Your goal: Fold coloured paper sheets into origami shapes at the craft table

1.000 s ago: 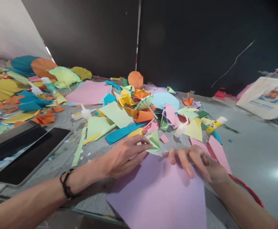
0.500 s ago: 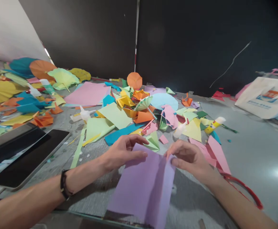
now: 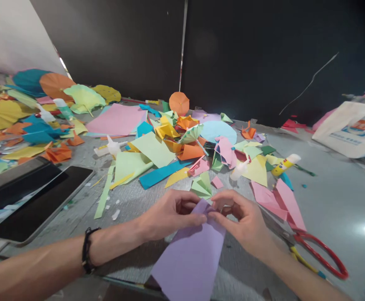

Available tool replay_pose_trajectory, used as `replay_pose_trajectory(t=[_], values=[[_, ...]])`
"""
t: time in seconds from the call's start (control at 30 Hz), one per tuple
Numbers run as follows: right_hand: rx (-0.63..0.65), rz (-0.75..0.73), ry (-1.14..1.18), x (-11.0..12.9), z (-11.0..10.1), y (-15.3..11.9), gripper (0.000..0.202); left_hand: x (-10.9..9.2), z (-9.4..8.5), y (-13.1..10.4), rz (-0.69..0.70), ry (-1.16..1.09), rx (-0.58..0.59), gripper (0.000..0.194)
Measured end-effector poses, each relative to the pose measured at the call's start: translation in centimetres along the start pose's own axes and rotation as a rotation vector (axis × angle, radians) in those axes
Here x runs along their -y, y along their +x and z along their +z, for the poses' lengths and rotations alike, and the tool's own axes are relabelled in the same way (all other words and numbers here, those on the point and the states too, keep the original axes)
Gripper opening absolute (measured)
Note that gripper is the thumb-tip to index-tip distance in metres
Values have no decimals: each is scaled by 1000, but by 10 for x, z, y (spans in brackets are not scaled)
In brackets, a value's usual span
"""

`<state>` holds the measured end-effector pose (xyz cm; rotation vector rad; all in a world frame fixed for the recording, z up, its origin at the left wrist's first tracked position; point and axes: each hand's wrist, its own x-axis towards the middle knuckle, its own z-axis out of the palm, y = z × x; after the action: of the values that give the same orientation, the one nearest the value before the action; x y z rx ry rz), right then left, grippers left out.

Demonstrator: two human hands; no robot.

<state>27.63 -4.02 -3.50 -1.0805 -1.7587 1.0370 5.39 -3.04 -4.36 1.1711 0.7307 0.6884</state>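
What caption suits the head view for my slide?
Left hand and right hand pinch the far end of a purple paper sheet near scissors.

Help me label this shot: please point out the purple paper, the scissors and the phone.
Purple paper (image 3: 191,259), head view: middle of the sheet.
Scissors (image 3: 290,238), head view: the pivot by the handles.
Phone (image 3: 43,205), head view: middle of the dark screen.

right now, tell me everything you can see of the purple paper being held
The purple paper looks plain, thin and matte. It runs from a narrow, bent far end, pinched by the left grip and right grip with both thumbs on top, to a wider near end that the picture's bottom edge cuts off. Whether its underside rests on the grey table cannot be told.
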Motion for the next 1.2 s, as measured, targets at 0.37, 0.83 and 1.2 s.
replay_pose_trajectory(t=[0.37,0.83,1.2], values=[[78,-444,-334,7,-1,-7,18,1,5,-5,72,160,-46,14],[117,-688,-348,5,-3,-7,19,-1,12,-10,85,118,4,11],[86,-820,-493,8,-7,-14,27,-3,13,-13,115,159,39,19]])
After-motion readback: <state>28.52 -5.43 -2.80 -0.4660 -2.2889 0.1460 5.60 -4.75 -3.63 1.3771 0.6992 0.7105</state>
